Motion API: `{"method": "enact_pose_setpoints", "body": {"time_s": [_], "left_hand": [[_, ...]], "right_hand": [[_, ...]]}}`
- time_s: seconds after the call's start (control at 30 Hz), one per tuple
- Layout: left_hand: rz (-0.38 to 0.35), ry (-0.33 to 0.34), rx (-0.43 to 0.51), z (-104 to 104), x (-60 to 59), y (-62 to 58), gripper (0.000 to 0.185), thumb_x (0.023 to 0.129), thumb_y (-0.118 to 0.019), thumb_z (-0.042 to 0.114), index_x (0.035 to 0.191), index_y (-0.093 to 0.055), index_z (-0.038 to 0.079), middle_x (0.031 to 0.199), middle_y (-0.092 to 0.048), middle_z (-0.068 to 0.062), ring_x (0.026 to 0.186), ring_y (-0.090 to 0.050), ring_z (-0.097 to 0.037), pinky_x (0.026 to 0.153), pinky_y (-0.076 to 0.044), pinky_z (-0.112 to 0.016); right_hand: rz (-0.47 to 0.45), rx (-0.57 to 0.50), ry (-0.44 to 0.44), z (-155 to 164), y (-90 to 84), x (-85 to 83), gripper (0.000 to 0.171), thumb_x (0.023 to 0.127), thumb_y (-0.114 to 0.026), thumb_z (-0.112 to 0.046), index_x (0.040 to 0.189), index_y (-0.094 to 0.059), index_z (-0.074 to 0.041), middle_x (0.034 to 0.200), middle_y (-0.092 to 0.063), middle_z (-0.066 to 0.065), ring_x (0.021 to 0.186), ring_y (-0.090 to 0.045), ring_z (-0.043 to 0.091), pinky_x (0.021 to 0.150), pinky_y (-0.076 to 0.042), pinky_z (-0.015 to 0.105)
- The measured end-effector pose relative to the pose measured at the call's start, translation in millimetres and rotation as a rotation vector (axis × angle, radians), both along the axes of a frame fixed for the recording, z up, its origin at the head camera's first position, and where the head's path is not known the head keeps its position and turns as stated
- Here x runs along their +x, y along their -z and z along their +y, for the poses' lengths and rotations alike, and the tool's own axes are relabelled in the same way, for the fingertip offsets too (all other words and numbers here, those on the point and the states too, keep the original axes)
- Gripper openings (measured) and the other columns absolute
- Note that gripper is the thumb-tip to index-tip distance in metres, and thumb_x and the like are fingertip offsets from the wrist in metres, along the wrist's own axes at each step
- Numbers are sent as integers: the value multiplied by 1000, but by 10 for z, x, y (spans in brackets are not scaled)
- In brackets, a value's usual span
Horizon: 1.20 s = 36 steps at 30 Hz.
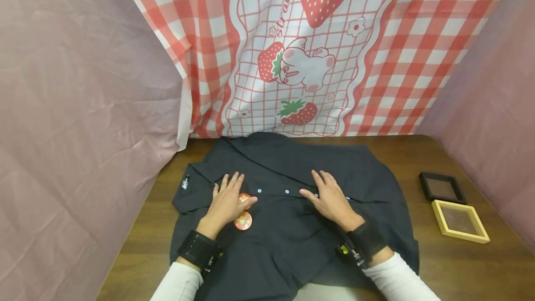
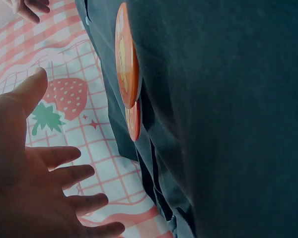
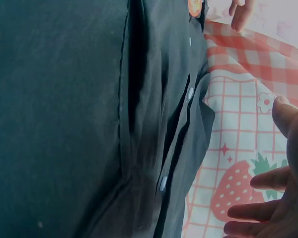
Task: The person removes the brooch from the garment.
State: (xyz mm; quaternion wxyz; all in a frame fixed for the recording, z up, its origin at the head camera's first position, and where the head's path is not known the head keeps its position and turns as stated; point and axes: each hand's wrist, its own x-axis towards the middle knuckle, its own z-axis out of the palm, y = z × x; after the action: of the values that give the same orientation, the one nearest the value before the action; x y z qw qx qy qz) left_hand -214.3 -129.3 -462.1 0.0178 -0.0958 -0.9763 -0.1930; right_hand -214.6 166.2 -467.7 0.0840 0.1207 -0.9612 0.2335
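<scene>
Two flat hands on a dark shirt spread over the counter.

The dark shirt [image 1: 292, 226] lies buttoned across the middle of the wooden counter [image 1: 459, 264], collar to the left. The left hand [image 1: 227, 203] rests on it with fingers straight, touching two orange badges [image 1: 243, 215]. The right hand [image 1: 330, 199] presses flat beside the button placket, holding nothing. Two small frames [image 1: 451, 206] lie well apart at right.

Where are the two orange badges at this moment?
In the head view, the orange badges sit on the dark shirt, left of its button row, one above the other by the left hand, whose thumb touches the upper one.
</scene>
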Motion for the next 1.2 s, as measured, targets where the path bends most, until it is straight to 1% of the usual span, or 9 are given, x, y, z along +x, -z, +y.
{"method": "enact_pose_setpoints", "body": {"time_s": [0.17,0.27,0.37,0.5,0.63,0.8,1.03,1.2], "left_hand": [[-10,21,20,5,14,19,83,86,-67,53,149,-38,8,157,-34,-15,145,-29,-42,110,-29,-68],[-6,26,29,-1,18,24,84,85,-68,53,149,-38,7,156,-36,-16,143,-32,-42,109,-31,-67],[-10,35,34,-9,33,38,84,84,-69,53,148,-38,7,155,-36,-17,143,-32,-42,108,-32,-67],[-22,59,53,-10,62,55,84,84,-70,51,148,-39,9,156,-37,-14,144,-31,-41,108,-32,-67],[-11,86,73,-20,80,38,84,83,-72,49,148,-40,8,155,-38,-15,143,-32,-40,108,-33,-66],[17,91,90,-56,77,28,85,83,-73,49,148,-39,5,153,-39,-19,142,-35,-38,107,-35,-66],[3,124,96,-83,85,76,87,84,-72,48,148,-37,2,155,-36,-19,143,-34,-39,107,-34,-66],[3,120,97,-94,100,75,87,83,-73,48,148,-37,3,154,-36,-19,143,-34,-40,107,-34,-66]], "right_hand": [[7,-16,-11,-17,26,22,72,93,-61,-44,145,-41,1,145,-42,32,136,-38,49,110,-35,61],[14,-24,-18,-27,16,17,71,94,-61,-43,145,-41,1,145,-42,32,136,-39,48,109,-37,60],[8,-39,-24,-41,14,17,70,94,-61,-43,146,-41,0,145,-42,31,136,-39,47,108,-37,60],[-5,-53,-30,-58,45,25,70,94,-60,-43,146,-40,-1,145,-42,31,135,-40,47,108,-38,60],[-5,-54,-41,-79,50,8,69,94,-60,-44,146,-42,-2,144,-44,30,134,-42,46,108,-39,59],[-4,-61,-70,-115,23,-35,68,95,-59,-44,146,-41,-3,144,-45,29,134,-43,45,107,-40,59],[-29,-87,-83,-157,36,-20,66,95,-59,-42,147,-41,-4,145,-44,28,132,-45,45,104,-41,60],[-20,-99,-103,-209,39,-14,65,95,-60,-42,146,-43,-5,144,-46,26,131,-46,44,104,-42,59]]}}
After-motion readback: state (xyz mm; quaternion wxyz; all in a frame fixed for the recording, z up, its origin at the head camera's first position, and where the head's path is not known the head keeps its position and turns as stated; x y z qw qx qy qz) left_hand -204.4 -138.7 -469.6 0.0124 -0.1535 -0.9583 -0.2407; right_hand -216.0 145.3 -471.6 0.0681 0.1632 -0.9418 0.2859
